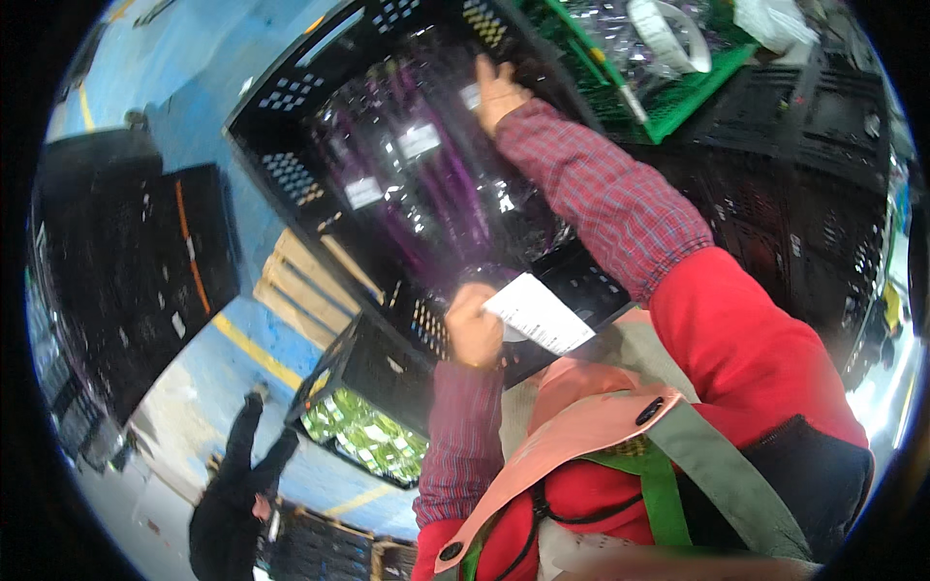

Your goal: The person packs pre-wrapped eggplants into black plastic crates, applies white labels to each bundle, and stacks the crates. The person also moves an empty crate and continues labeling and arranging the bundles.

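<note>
A black plastic crate (392, 319) stands before me, holding clear plastic bags of long purple produce (450, 196). White labels, such as this one (419, 141), are on several bags. My right hand (501, 94) reaches into the far right part of the crate, fingers apart, on or just over a bag. Another white label (471, 96) shows beside its fingers. At the crate's near end, my left hand (474, 327) is closed around a printed white label strip (541, 312), which sticks out to the right. What else lies inside that fist is hidden.
A green crate (676, 109) at upper right holds plastic-wrapped goods and a white label roll (665, 40). Black crates (785, 189) stand to the right, others (138, 269) at left. Lower left are a crate of green packs (370, 436), a wooden pallet (305, 290) and a person (232, 501).
</note>
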The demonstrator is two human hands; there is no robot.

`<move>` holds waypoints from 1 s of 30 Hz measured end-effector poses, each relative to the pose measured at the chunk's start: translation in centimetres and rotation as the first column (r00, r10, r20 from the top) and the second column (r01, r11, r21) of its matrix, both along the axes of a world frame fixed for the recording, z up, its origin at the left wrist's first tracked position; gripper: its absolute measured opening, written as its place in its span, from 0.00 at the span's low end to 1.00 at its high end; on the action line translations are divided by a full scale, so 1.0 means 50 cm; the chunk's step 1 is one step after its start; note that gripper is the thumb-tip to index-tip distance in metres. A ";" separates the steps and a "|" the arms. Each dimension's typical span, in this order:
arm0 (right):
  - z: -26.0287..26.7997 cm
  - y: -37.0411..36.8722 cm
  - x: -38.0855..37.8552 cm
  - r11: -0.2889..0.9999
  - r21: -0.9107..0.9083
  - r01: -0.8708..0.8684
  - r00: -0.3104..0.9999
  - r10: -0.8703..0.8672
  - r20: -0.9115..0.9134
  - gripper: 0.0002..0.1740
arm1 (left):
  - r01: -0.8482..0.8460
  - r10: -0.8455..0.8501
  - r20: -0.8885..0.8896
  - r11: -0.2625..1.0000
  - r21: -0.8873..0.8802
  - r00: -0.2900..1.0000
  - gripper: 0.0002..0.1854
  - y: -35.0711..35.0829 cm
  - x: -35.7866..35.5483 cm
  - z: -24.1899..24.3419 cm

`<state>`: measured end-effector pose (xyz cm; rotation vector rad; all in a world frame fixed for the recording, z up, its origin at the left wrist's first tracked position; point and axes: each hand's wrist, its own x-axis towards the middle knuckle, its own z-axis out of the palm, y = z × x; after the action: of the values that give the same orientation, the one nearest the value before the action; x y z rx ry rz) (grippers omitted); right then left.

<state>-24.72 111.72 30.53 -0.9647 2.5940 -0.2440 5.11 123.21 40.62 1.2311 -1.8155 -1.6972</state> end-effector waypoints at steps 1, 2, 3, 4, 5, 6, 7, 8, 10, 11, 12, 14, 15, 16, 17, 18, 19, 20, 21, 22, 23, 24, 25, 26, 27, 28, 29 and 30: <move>0.002 0.006 0.001 0.999 -0.026 -0.028 0.999 0.028 -0.030 0.35 | 0.016 -0.017 -0.007 0.996 -0.093 1.000 0.03 -0.010 -0.010 0.019; -0.001 0.016 0.005 0.989 -0.134 -0.059 0.998 0.057 -0.018 0.31 | 0.001 -0.007 -0.058 0.995 -0.097 0.998 0.02 -0.013 -0.022 0.040; -0.008 0.018 0.009 0.978 -0.184 -0.098 0.995 0.096 -0.021 0.22 | -0.027 0.015 -0.118 0.995 -0.100 0.993 0.03 -0.014 -0.038 0.063; -0.016 0.026 0.008 0.951 -0.227 -0.212 0.973 0.227 0.042 0.16 | -0.045 0.039 -0.093 0.997 -0.067 0.995 0.08 -0.009 -0.053 0.089; -0.024 0.025 0.014 0.911 -0.240 -0.336 0.939 0.344 -0.006 0.22 | -0.067 0.066 -0.043 0.997 -0.023 0.997 0.15 -0.004 -0.063 0.116; -0.028 0.028 0.012 0.966 0.033 -0.258 0.918 0.235 0.318 0.27 | -0.008 0.001 -0.109 0.998 -0.066 0.994 0.17 -0.010 -0.073 0.140; -0.028 0.026 0.021 0.959 0.101 -0.266 0.941 0.235 0.244 0.31 | 0.071 -0.089 -0.198 0.993 -0.097 0.976 0.16 -0.018 -0.083 0.162; -0.019 0.029 0.021 0.931 0.123 -0.343 0.916 0.304 0.261 0.32 | 0.053 -0.069 -0.211 0.995 -0.081 0.975 0.11 -0.014 -0.096 0.184; 0.026 0.049 0.034 0.965 -0.038 -0.259 0.907 0.256 0.335 0.29 | 0.015 -0.024 -0.235 0.999 -0.038 0.972 0.05 0.005 -0.123 0.233; 0.065 0.072 0.045 0.955 -0.110 -0.275 0.912 0.295 0.285 0.27 | 0.047 -0.070 -0.274 0.995 -0.090 0.959 0.06 0.007 -0.136 0.254; 0.116 0.105 0.053 0.942 -0.206 -0.265 0.904 0.317 0.288 0.28 | 0.048 -0.056 -0.373 0.998 -0.032 0.926 0.07 0.015 -0.153 0.277; 0.241 0.203 0.052 0.904 -0.314 -0.291 0.820 0.404 0.405 0.26 | 0.106 -0.100 -0.501 0.994 -0.017 0.860 0.11 0.027 -0.192 0.322; 0.314 0.277 0.047 0.895 -0.365 -0.258 0.786 0.414 0.459 0.26 | 0.134 -0.065 -0.548 0.987 0.086 0.834 0.10 0.035 -0.212 0.346; 0.391 0.348 0.038 0.882 -0.424 -0.208 0.776 0.412 0.478 0.24 | 0.159 0.038 -0.639 0.956 0.248 0.768 0.09 0.050 -0.236 0.370; 0.466 0.410 0.020 0.859 -0.477 -0.184 0.748 0.438 0.499 0.22 | 0.190 0.147 -0.679 0.898 0.396 0.719 0.09 0.058 -0.258 0.391; 0.544 0.474 -0.012 0.819 -0.541 -0.188 0.760 0.470 0.448 0.21 | 0.288 0.081 -0.710 0.877 0.384 0.700 0.07 0.057 -0.279 0.414; 0.622 0.536 -0.042 0.810 -0.535 -0.241 0.745 0.508 0.433 0.21 | 0.360 0.051 -0.750 0.854 0.375 0.660 0.07 0.062 -0.305 0.433; 0.695 0.593 -0.081 0.785 -0.579 -0.218 0.781 0.496 0.380 0.21 | 0.429 0.027 -0.790 0.828 0.362 0.613 0.07 0.067 -0.329 0.450; 0.764 0.650 -0.128 0.749 -0.623 -0.228 0.801 0.508 0.317 0.20 | 0.500 -0.004 -0.831 0.800 0.331 0.557 0.07 0.076 -0.350 0.468; 0.830 0.702 -0.180 0.727 -0.666 -0.165 0.834 0.464 0.300 0.19 | 0.524 -0.016 -0.841 0.789 0.321 0.540 0.09 0.094 -0.374 0.489; 0.884 0.754 -0.222 0.768 -0.639 -0.046 0.918 0.285 0.277 0.17 | 0.574 0.019 -0.862 0.739 0.353 0.506 0.18 0.108 -0.394 0.505; 0.924 0.802 -0.272 0.769 -0.636 0.066 0.969 0.103 0.226 0.16 | 0.572 0.006 -0.849 0.737 0.360 0.528 0.21 0.123 -0.417 0.523; 0.958 0.856 -0.329 0.731 -0.639 0.242 0.932 0.009 0.362 0.19 | 0.568 0.000 -0.833 0.732 0.378 0.554 0.25 0.138 -0.436 0.542; 0.977 0.906 -0.385 0.766 -0.577 0.285 0.953 -0.160 0.259 0.23 | 0.597 -0.102 -0.832 0.744 0.300 0.545 0.24 0.152 -0.456 0.561; 0.985 0.955 -0.438 0.766 -0.600 0.230 0.972 -0.206 0.111 0.28 | 0.625 -0.030 -0.815 0.658 0.420 0.579 0.25 0.165 -0.471 0.580; 0.985 1.009 -0.480 0.876 -0.386 0.287 0.957 -0.277 0.083 0.36 | 0.657 -0.103 -0.845 0.680 0.326 0.526 0.26 0.181 -0.490 0.594; 0.978 1.059 -0.514 0.933 -0.172 0.315 0.948 -0.318 0.015 0.44 | 0.670 -0.179 -0.853 0.704 0.236 0.489 0.27 0.195 -0.508 0.611; 0.950 1.094 -0.532 0.958 -0.028 0.285 0.958 -0.284 0.032 0.51 | 0.691 -0.184 -0.855 0.680 0.245 0.485 0.26 0.205 -0.523 0.625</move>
<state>-51.33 166.42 78.03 -0.5882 2.7051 -0.3710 -21.04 133.46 71.85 -0.0725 -1.1102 -2.6494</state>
